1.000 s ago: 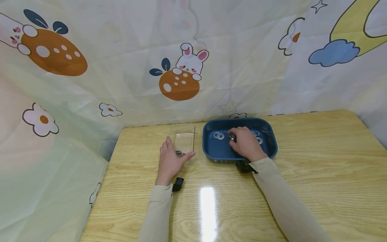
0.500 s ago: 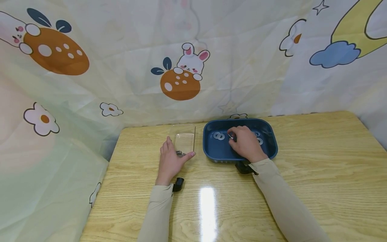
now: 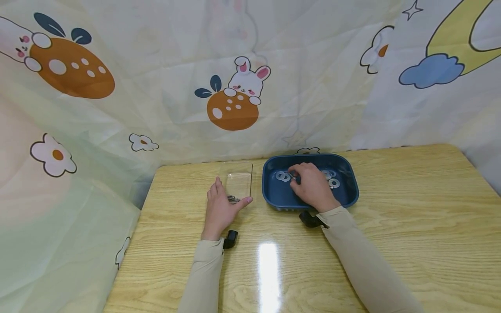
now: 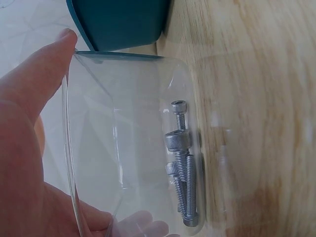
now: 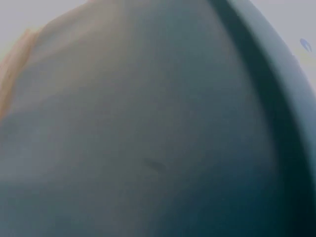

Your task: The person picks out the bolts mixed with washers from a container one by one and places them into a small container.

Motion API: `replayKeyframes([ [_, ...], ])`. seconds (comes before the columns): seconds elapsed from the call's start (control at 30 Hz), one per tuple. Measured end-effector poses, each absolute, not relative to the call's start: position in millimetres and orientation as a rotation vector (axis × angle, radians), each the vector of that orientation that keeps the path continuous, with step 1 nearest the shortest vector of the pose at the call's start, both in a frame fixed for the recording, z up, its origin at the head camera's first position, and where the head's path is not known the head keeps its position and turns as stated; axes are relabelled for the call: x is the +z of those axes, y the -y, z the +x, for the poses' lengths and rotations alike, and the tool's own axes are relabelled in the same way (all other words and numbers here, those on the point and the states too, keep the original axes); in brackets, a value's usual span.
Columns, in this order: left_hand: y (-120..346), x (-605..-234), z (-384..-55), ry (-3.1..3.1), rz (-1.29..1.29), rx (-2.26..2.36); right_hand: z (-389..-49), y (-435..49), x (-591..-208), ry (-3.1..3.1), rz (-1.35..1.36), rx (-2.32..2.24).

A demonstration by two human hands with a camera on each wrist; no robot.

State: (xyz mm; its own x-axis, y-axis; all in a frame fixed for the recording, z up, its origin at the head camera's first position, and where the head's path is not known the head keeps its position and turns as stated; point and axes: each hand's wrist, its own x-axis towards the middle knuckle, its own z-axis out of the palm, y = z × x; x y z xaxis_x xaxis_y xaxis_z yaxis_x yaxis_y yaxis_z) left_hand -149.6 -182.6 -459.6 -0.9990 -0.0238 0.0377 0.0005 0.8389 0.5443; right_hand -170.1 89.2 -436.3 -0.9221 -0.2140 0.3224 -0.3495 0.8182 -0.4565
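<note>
My left hand (image 3: 222,213) grips the near end of a clear plastic box (image 3: 239,178), thumb on one side and fingers on the other. Several silver socket-head screws (image 4: 181,158) lie in that box, seen closely in the left wrist view. My right hand (image 3: 313,184) reaches into a dark blue tray (image 3: 278,201), pinching a slim silver metal piece (image 3: 292,176) between thumb and fingertips; it is too small to name. Flat washers (image 3: 282,175) lie left of this hand in the tray, and more washers (image 3: 333,182) lie to its right. The right wrist view shows mostly the blurred tray wall.
Box and tray stand side by side, a narrow gap apart, on a wood-grain table (image 3: 411,217). Behind them hangs a printed cloth (image 3: 313,87), close to the table's back edge. A camera (image 3: 311,218) on my right wrist sits by the tray's front wall.
My right hand has shifted slightly left within the tray, the silver piece moving with it, and more of the right-hand washers show. My left hand and the clear box have stayed put.
</note>
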Motion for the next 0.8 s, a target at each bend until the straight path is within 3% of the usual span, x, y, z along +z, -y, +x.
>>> replayKeyframes([
  [0.8, 182.8, -460.7, -149.7, 2.972, 0.023, -0.882, -166.4, -59.3, -430.6, 2.656, 0.526, 0.823],
])
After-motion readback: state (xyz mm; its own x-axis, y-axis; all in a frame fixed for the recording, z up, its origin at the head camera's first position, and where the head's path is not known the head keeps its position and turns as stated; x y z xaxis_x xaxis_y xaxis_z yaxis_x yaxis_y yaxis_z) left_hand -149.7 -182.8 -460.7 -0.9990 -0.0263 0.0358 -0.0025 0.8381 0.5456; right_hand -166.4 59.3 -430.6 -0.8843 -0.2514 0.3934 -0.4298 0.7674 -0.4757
